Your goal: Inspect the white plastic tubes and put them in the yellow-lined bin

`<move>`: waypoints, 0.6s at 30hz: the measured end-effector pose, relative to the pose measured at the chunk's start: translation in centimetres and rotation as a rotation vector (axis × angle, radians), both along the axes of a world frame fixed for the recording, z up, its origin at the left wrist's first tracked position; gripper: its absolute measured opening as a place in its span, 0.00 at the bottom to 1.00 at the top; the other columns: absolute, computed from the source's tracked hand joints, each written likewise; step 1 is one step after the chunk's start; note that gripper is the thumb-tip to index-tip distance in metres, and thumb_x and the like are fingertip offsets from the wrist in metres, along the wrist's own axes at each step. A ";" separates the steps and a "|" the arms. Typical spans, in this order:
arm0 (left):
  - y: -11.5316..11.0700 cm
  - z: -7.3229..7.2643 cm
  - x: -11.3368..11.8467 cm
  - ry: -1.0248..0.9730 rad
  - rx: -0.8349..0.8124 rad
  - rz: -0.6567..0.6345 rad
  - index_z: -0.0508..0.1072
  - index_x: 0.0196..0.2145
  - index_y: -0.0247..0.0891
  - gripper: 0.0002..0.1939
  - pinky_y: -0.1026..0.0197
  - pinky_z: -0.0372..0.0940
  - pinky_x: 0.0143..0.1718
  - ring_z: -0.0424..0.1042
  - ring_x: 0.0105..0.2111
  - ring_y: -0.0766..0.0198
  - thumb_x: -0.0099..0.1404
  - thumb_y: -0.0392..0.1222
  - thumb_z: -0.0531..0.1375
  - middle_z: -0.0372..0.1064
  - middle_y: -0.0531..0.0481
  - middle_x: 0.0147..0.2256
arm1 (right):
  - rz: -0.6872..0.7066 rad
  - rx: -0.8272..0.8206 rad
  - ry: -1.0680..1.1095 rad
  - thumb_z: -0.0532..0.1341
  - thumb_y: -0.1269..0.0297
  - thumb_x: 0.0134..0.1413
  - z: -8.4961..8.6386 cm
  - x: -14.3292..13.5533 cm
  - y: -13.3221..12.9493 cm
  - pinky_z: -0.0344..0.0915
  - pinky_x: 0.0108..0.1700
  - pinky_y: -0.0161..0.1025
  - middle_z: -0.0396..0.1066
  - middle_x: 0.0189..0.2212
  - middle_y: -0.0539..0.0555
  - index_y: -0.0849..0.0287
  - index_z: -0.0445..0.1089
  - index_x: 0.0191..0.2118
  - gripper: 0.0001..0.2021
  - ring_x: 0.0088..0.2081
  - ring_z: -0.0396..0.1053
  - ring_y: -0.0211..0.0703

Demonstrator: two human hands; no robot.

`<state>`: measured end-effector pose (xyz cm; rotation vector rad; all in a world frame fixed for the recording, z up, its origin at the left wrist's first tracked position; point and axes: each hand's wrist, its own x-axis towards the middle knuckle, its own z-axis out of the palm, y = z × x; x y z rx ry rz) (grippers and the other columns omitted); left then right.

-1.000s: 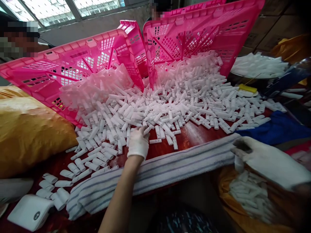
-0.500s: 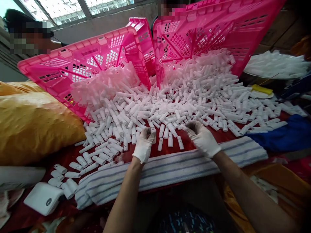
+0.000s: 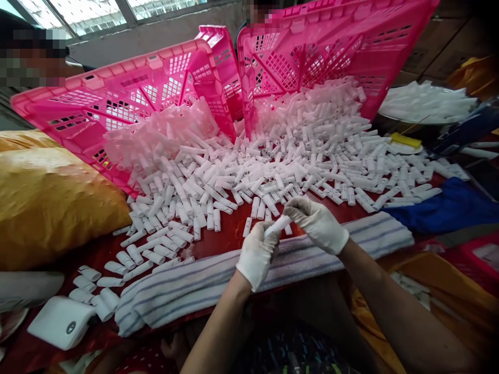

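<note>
In the head view my left hand (image 3: 258,252), in a white glove, is closed around the lower end of a white plastic tube (image 3: 278,225). My right hand (image 3: 318,223), gloved too, pinches its upper end with thumb and fingers. Whether the tube is one piece or two set end to end, I cannot tell. Just beyond my hands lie several short white tubes (image 3: 248,227) with dark marks, on a red tabletop (image 3: 222,244). Behind them spreads a large heap of similar tubes (image 3: 257,166).
Two tilted pink crates (image 3: 144,72) spill tubes onto the table. A striped towel (image 3: 175,293) runs along the front edge. A yellow sack (image 3: 58,202) and a white box-shaped device (image 3: 60,322) are at left; a blue cloth (image 3: 448,200) lies right. People are behind the crates.
My hands were apart, each with a small white piece. The left has moved right and both now meet on one tube. The camera view has shifted slightly.
</note>
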<state>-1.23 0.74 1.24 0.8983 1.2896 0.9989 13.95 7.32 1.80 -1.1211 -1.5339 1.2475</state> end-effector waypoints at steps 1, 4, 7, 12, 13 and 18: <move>-0.1 0.1 0.2 -0.094 -0.030 -0.056 0.64 0.37 0.38 0.19 0.70 0.48 0.17 0.50 0.16 0.75 0.61 0.57 0.59 0.54 0.60 0.22 | 0.055 0.003 -0.016 0.62 0.45 0.51 0.1 -0.1 -0.3 0.64 0.34 0.36 0.68 0.27 0.49 0.56 0.70 0.31 0.17 0.30 0.65 0.38; -0.3 0.1 0.9 -0.212 -0.072 -0.121 0.59 0.31 0.39 0.21 0.69 0.44 0.15 0.48 0.15 0.76 0.60 0.60 0.59 0.51 0.61 0.20 | 0.162 -0.009 -0.027 0.57 0.45 0.57 0.5 -0.5 -1.2 0.64 0.33 0.35 0.69 0.29 0.51 0.57 0.70 0.36 0.19 0.29 0.64 0.37; -0.4 0.0 1.5 -0.220 -0.079 -0.084 0.61 0.34 0.39 0.21 0.69 0.44 0.15 0.47 0.15 0.76 0.60 0.61 0.59 0.51 0.62 0.20 | 0.041 -0.057 0.125 0.54 0.44 0.58 0.1 -0.7 -1.8 0.61 0.26 0.33 0.65 0.26 0.48 0.55 0.68 0.41 0.19 0.23 0.60 0.35; -0.5 0.0 1.2 -0.021 0.011 -0.001 0.67 0.37 0.37 0.20 0.71 0.49 0.18 0.53 0.19 0.76 0.58 0.56 0.63 0.56 0.59 0.22 | -0.134 -0.126 0.294 0.67 0.49 0.46 -1.4 -0.2 -2.2 0.64 0.28 0.33 0.66 0.27 0.47 0.54 0.66 0.34 0.17 0.26 0.63 0.35; -0.5 0.1 0.9 -0.064 -0.004 -0.013 0.67 0.36 0.37 0.20 0.71 0.48 0.18 0.52 0.18 0.76 0.58 0.57 0.63 0.56 0.59 0.22 | -0.115 -0.126 0.275 0.69 0.50 0.44 -1.4 0.0 -2.2 0.65 0.30 0.34 0.67 0.28 0.48 0.55 0.67 0.33 0.17 0.28 0.64 0.36; -0.2 0.7 -0.9 -0.676 -0.321 -0.383 0.66 0.36 0.34 0.23 0.72 0.37 0.13 0.37 0.15 0.80 0.57 0.58 0.63 0.47 0.61 0.22 | 0.154 -0.008 0.278 0.68 0.57 0.47 -0.4 0.8 -2.0 0.68 0.36 0.38 0.68 0.34 0.51 0.56 0.71 0.30 0.09 0.34 0.68 0.38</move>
